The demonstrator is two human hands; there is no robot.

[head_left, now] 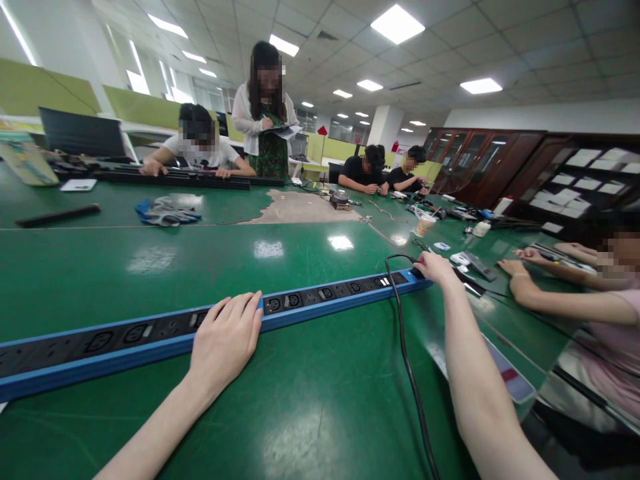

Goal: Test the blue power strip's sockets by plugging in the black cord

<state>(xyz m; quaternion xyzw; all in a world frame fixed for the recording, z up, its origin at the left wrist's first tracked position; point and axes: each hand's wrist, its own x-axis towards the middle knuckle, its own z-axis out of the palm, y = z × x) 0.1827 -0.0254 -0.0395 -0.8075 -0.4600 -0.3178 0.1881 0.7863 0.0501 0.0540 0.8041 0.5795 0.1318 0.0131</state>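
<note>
A long blue power strip (310, 310) with a row of black sockets lies slantwise across the green table. My left hand (227, 337) rests over its middle, fingers together across the socket face, covering some sockets. At the strip's right end, my right hand (434, 267) is closed round a black plug (417, 272) on a black cable (400, 313). The cable loops up from there and drops over the strip towards the table's near edge. My fingers partly hide the plug, so I cannot tell how deep it sits.
Near my right forearm lies a clear-edged tray (510, 373). Blue-and-white gloves (167, 212), a dark bar (57, 215) and a drink cup (425, 225) stand farther off. A co-worker's arms (530, 287) reach onto the table at right; other people are across it.
</note>
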